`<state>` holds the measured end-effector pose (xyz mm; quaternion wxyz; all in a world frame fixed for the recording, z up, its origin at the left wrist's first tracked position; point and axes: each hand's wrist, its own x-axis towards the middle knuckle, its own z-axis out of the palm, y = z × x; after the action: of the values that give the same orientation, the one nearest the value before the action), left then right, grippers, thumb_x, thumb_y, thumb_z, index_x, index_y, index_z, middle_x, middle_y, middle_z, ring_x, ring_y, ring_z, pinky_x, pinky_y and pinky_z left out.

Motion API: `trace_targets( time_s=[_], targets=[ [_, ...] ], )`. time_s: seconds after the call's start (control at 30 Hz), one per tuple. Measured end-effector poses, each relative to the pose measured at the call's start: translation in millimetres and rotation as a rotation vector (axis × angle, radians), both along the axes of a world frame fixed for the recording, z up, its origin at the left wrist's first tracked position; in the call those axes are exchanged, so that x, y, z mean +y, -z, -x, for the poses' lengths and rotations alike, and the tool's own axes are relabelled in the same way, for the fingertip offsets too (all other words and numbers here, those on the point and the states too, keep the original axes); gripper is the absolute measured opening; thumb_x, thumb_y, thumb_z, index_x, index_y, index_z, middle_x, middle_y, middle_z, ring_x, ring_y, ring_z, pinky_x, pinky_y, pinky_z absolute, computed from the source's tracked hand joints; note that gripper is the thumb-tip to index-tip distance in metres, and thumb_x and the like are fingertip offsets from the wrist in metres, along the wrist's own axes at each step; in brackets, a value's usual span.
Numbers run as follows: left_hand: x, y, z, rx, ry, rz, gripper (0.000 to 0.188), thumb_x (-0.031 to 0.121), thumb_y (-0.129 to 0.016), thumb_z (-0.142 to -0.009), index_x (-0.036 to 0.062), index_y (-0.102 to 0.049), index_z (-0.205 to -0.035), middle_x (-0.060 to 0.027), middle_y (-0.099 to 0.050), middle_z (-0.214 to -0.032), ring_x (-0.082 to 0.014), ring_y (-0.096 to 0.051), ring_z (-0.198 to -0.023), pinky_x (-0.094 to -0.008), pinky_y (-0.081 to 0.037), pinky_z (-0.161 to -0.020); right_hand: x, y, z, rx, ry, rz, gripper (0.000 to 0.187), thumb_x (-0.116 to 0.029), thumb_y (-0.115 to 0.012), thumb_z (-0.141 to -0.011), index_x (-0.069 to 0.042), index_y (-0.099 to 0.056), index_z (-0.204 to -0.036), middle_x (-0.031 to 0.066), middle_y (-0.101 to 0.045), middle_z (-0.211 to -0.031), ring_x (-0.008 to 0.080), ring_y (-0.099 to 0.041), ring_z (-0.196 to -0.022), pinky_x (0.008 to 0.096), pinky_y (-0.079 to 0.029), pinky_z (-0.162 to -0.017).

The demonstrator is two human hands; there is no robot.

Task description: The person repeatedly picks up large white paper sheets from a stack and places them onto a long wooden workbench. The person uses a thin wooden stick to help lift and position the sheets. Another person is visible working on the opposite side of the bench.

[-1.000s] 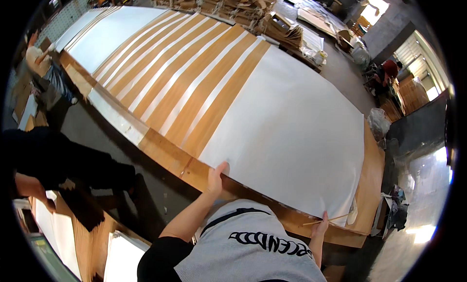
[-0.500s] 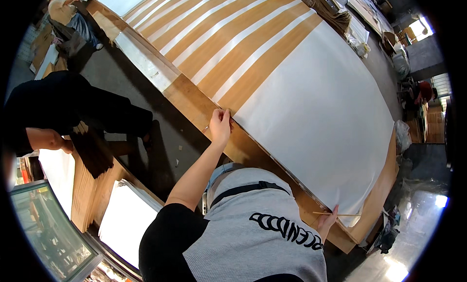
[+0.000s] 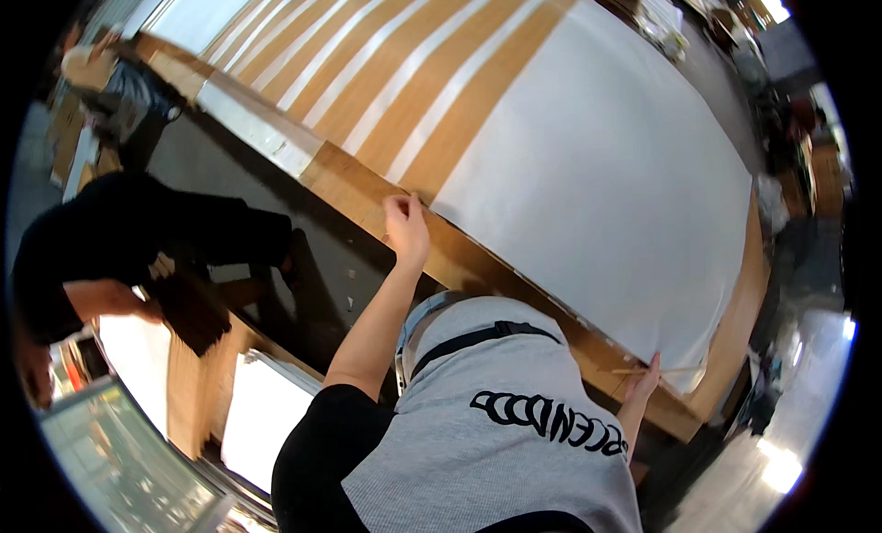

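Spanning the near edge of a broad white sheet (image 3: pixel 606 184)

At the far left, a co-worker in dark clothes (image 3: pixel 147 216) has a hand (image 3: pixel 124 303) beside a bundle of dark brown strips (image 3: pixel 195 317). Just right of that, a white stack (image 3: pixel 266 413) lies below the long table (image 3: pixel 354 184), whose bare wooden border runs diagonally across the view.

On the table, wood-toned strips (image 3: pixel 487 92) lie side by side with white bands between them. They look thin and smooth: probably light and springy, apt to split if bent hard, and best lifted flat by their ends.

The person's left hand (image 3: pixel 407 230) is at the near end of the last strip, close to the white sheet's left corner. Thumb and fingertips are drawn together; I can't tell whether a thin edge is caught between them.

Farther right, the white sheet covers the tabletop, mostly flat, slightly rumpled at its near right corner. It should be light for its breadth but floppy, rather slippery and easily creased, so two well-spaced holds along the near edge would suit it, thumbs above and fingers beneath.

Near that right corner, the right hand (image 3: pixel 646 381) has its fingers closed around a thin stick (image 3: pixel 682 369), one digit raised against the sheet's edge. The stick looks light, stiff and snappable.
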<state>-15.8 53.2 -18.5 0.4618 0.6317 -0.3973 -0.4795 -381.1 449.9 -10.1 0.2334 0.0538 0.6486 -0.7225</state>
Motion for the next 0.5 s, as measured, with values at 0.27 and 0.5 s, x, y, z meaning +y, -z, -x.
trace_targets(
  time_s=[0.27,0.5],
  targets=[
    [24.8,-55.7,38.9,-0.455,0.904,0.81,0.018,0.005,-0.068,-0.061,0.0078,-0.057,-0.075,-0.0052,-0.054,-0.094,-0.0252,-0.048,-0.084,-0.0331,-0.04,-0.069,-13.9,-3.3,2.5,-0.056,0.029,0.051,0.034,-0.022,-0.052,-0.085,0.0,-0.046,-0.111,0.006,-0.051,-0.109,0.0185,-0.047,-0.1,0.0337,-0.036,-0.086],
    [30.9,-32.0,57.3,-0.467,1.102,0.782,0.019,0.005,-0.071,-0.054,0.0116,-0.062,-0.07,-0.0002,-0.054,-0.105,-0.0264,-0.043,-0.097,-0.0348,-0.038,-0.079,-12.4,-9.0,-9.5,-0.025,0.054,0.036,0.028,-0.022,-0.054,-0.084,-0.003,-0.051,-0.104,0.0022,-0.057,-0.093,0.0138,-0.053,-0.082,0.0286,-0.043,-0.065]
  ],
)
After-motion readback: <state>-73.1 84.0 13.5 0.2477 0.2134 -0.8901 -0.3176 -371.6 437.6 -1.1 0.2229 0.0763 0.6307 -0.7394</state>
